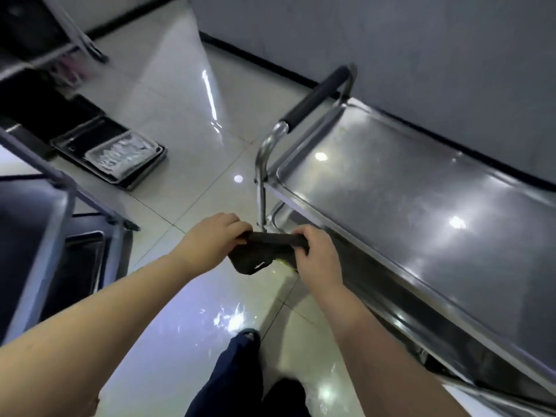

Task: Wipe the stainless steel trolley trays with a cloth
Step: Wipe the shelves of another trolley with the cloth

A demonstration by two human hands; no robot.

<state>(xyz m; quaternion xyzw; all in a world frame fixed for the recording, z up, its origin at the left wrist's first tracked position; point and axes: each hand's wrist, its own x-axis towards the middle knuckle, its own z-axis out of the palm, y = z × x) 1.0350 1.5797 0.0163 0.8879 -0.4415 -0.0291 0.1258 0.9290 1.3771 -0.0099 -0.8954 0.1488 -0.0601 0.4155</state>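
Note:
A dark cloth point(261, 253) is stretched between both hands above the floor, just left of the trolley's near corner. My left hand point(212, 239) grips its left end and my right hand point(316, 254) grips its right end; the middle hangs down in a fold. The stainless steel trolley point(421, 206) stands on the right along the wall, its top tray bare and shiny. A lower tray point(278, 216) shows under the top one. The trolley's black-padded handle point(316, 96) rises at its far end.
A stack of dark flat trays point(120, 152) lies on the tiled floor at left. Metal rack frames point(57, 206) stand at the left edge. A grey wall point(391, 40) runs behind the trolley. My legs and shoes point(243, 371) are below the hands.

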